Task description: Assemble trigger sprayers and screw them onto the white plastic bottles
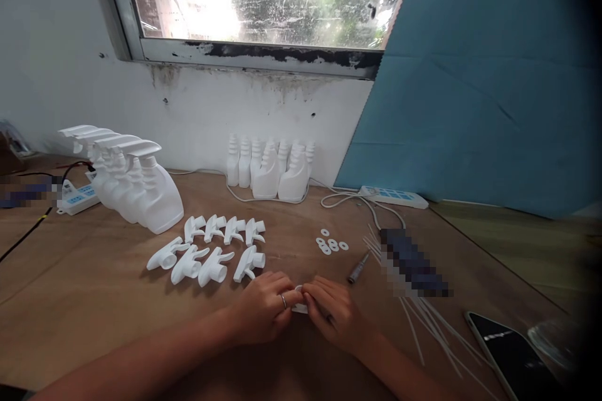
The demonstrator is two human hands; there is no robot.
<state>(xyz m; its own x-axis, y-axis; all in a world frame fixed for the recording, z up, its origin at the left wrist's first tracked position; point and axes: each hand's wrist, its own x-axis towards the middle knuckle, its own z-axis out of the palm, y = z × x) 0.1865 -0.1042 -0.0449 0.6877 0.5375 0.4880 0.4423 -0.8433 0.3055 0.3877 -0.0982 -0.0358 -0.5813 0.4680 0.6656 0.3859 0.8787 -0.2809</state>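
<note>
Both my hands meet over the brown table point(94, 288) near its front edge. My left hand point(263, 307), with a ring on one finger, and my right hand point(336, 313) pinch a small white plastic part point(300, 307) between their fingertips; most of it is hidden by my fingers. Just beyond my hands lie two rows of loose white spray trigger heads point(211, 250). Several small white washers point(332, 244) lie to the right of them, with a small grey pen-like tool point(357, 268) beside my right hand.
Capped white spray bottles point(136, 188) stand at the left, open-necked bottles point(270, 169) against the back wall. Thin white tubes point(423, 319) fan out at the right beside a phone point(512, 357). Power strips point(392, 196) and cables lie at the back.
</note>
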